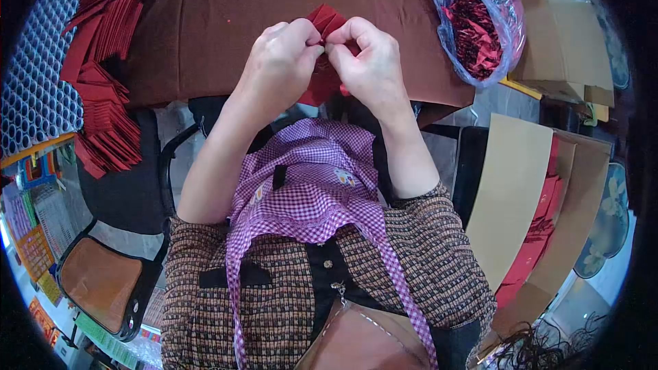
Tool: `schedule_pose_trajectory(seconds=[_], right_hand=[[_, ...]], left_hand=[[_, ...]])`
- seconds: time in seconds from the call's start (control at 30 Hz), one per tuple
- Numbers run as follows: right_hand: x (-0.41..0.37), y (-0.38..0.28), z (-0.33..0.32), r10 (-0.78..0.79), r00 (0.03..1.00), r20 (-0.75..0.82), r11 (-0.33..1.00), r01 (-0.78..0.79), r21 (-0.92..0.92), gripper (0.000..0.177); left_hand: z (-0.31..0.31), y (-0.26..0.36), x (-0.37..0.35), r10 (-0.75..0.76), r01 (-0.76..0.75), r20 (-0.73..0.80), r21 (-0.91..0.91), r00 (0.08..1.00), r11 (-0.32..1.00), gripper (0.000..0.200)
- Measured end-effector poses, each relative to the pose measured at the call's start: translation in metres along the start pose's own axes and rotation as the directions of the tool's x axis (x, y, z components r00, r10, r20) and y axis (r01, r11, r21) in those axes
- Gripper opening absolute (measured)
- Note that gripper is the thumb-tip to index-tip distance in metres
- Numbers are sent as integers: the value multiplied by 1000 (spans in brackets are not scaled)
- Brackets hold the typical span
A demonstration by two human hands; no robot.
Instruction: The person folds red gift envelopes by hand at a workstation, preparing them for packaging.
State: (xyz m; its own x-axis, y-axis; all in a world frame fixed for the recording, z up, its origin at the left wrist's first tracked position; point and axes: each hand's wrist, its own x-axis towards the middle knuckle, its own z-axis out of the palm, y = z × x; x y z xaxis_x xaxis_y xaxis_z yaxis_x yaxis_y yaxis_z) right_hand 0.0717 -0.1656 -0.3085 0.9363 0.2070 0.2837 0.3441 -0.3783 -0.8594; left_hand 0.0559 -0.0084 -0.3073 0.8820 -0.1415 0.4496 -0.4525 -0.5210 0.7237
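Observation:
A red folded paper piece is held over the near edge of the brown-covered table, with its lower part hanging below my fingers. My left hand is closed in a pinch on it from the left. From the other side my right hand pinches it too, thumb and forefinger bent. The fingertips of both hands nearly meet at one small dark red spot on the paper. What exactly sits between the fingertips is too small to make out.
Fanned stacks of red folded paper lie at the left. A clear plastic bag of shiny dark red pieces stands at the right of the brown tablecloth. Cardboard boxes flank my right side, one holding red paper items. A chair is at lower left.

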Motion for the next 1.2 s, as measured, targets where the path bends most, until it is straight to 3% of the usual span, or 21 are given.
schedule_pose_trajectory(seconds=[0.03, 0.1, 0.13, 0.37, 0.43, 0.5, 0.63, 0.73, 0.8, 0.83, 0.93, 0.97, 1.03, 1.07, 1.2], right_hand=[[0, 5, 0, 3, 1000, -3, 1000, -3, -1, 3], [1, 10, 0, 108, 992, 66, 976, -118, 183, 1], [2, 1, -6, 241, 962, 128, 930, -266, 254, 2], [-5, -2, -3, 305, 948, 85, 893, -316, 319, 5], [-10, 6, 4, 241, 970, 36, 909, -239, 342, 5], [-12, 5, 7, 234, 971, -45, 857, -185, 481, 7], [-12, 4, 8, 241, 970, -35, 820, -184, 542, 7], [-12, -1, 4, 367, 930, 27, 754, -314, 577, 8], [-13, 4, 6, 196, 979, -55, 840, -139, 524, 20], [-12, 3, 2, 195, 979, -53, 841, -139, 524, 20], [-11, -2, -10, -116, 993, 33, 984, 111, 140, 33], [-12, -3, -11, -114, 993, 33, 984, 109, 138, 33], [-13, -6, -13, -206, 978, 46, 969, 210, -133, 27], [-13, -6, -11, -254, 967, 10, 951, 251, -183, 25], [-17, -3, -8, -221, 975, -27, 959, 211, -191, 22]], left_hand=[[1, 1, 0, 35, -34, -9, 42, 999, 999, 7], [0, 2, -1, 81, -82, 18, 88, 997, 993, 7], [-1, 2, -2, 122, -127, 45, 135, 991, 983, 8], [6, 2, -6, 121, -118, -2, 181, 993, 976, 8], [6, 2, -5, 97, -94, -12, 155, 995, 983, 8], [4, 4, -1, 82, -78, -23, 132, 996, 988, 8], [1, 10, 2, 125, -127, 21, 111, 992, 986, 9], [1, 6, 4, 131, -132, 25, 63, 991, 989, 6], [-2, 5, 4, 131, -132, 18, 35, 991, 991, 4], [-5, 5, 5, 150, -152, 38, 53, 988, 987, 3], [-8, 3, 5, 205, -209, 58, 89, 977, 974, 6], [-8, 2, 5, 241, -246, 57, 114, 969, 962, 9], [-6, 5, 4, 227, -232, 55, 111, 972, 966, 9], [-6, 7, 3, 213, -218, 53, 109, 976, 970, 9], [-12, 16, -1, 188, -196, 77, 115, 979, 974, 12]])
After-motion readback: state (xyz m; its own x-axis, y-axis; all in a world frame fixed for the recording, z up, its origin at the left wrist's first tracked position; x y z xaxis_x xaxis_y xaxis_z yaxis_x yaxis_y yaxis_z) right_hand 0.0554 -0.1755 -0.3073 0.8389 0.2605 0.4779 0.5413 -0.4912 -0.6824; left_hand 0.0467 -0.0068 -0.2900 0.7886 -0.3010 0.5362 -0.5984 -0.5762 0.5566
